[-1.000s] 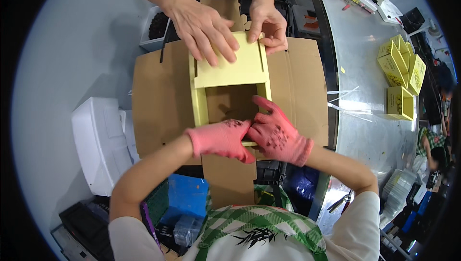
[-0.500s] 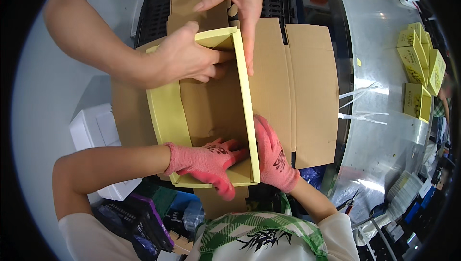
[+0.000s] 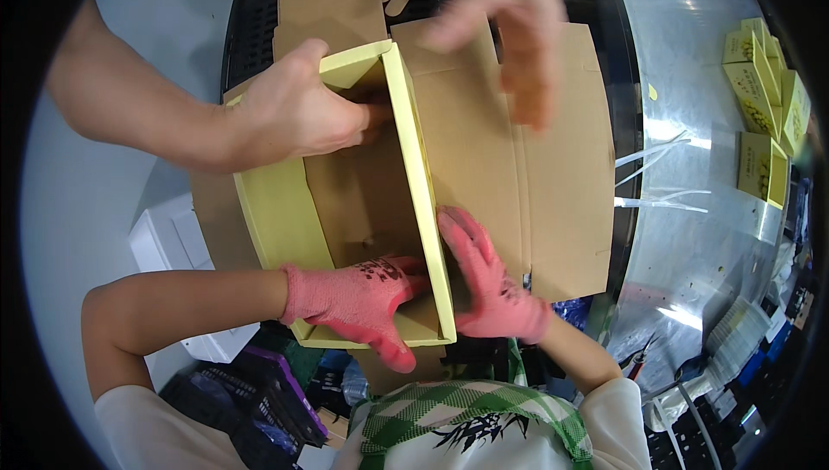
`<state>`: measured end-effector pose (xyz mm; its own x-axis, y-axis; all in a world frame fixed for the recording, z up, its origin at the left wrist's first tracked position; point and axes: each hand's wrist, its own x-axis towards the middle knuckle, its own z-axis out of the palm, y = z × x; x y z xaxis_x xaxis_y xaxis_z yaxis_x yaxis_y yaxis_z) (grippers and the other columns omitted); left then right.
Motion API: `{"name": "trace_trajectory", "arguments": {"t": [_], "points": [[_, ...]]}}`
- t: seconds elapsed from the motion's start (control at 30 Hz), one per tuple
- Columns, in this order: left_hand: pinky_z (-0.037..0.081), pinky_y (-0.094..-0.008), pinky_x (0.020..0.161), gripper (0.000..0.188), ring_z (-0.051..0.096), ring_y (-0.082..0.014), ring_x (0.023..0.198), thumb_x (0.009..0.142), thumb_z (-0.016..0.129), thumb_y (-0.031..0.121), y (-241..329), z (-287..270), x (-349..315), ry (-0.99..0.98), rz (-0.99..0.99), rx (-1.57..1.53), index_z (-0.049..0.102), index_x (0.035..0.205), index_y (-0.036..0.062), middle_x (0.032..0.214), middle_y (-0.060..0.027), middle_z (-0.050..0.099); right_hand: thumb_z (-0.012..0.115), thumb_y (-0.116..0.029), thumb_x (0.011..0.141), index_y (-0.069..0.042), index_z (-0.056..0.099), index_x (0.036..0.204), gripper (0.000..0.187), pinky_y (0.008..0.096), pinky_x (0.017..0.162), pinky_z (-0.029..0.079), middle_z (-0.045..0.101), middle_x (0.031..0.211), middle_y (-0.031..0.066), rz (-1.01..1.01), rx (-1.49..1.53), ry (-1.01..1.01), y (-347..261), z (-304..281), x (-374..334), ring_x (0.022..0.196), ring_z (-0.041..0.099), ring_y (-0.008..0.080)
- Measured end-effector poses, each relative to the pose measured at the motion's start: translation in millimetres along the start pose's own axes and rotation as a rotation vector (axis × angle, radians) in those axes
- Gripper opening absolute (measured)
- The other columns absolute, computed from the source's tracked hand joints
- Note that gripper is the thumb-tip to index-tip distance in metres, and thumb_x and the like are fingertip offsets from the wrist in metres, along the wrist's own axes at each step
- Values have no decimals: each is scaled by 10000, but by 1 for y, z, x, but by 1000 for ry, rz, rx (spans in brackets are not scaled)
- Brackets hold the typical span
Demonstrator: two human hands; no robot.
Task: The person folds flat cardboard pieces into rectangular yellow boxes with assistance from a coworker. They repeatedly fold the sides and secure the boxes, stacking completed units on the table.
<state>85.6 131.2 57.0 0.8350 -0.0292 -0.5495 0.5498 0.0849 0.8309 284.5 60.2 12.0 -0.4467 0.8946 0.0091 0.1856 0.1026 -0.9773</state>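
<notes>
Yellow-edged brown cardboard box [image 3: 345, 211], open-topped, sits mid-view on a flat brown cardboard sheet [image 3: 553, 202], just left of the shiny steel worktop [image 3: 691, 64].

Left hand [image 3: 289, 116]: fingers [image 3: 350, 116] closed over the box's far corner, thumb outside, prob. to keep that wall upright. Right hand [image 3: 509, 34]: blurred, fingers spread and holding nothing, hovering above the sheet w/o touching the box.

Opposite, a co-worker's pink knit gloves brace the near end. One pink glove [image 3: 358, 301] is inside the box, pressing the end wall. Other pink glove [image 3: 488, 284] lies flat against the outside of the long yellow wall, apparently to stop it bowing.

Further out: small yellow cartons [image 3: 760, 98] stacked at the worktop's right edge, white plastic strips [image 3: 656, 178] between them and the sheet.
</notes>
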Motion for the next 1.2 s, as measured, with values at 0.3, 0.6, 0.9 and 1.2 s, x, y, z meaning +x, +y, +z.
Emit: {"name": "trace_trajectory", "arguments": {"t": [0.3,0.6,0.9,1.2], "points": [[387,-392,1012,715,485,-329,1171,631,784,368,-2,7,-9,75,3,1,541,1224,50,1252,-194,509,387,-290,964,2,90,1487,669,388,1147,136,154,1535,192,80,454,439,21,32,26,1422,160,297],[451,-399,853,436,564,-217,1028,668,745,317,0,53,-38,720,-31,663,584,950,25,1061,-100,616,597,-432,891,10,236,1436,789,439,1081,336,409,1372,194,-461,257,331,-72,25,38,1224,478,291],[412,-464,972,698,440,-289,1191,680,768,317,-52,135,-100,1491,281,269,493,1252,27,1316,-142,401,647,-508,773,32,401,1339,820,416,967,425,514,1258,207,323,-496,-1091,-105,53,96,1150,517,331],[164,-419,1133,696,226,-322,1382,967,306,415,-108,121,-28,1454,527,-676,141,1459,-50,1482,-206,231,611,-196,559,-48,326,1410,909,439,1021,373,374,1306,210,550,-600,-1375,-90,80,119,1223,385,373]]}}
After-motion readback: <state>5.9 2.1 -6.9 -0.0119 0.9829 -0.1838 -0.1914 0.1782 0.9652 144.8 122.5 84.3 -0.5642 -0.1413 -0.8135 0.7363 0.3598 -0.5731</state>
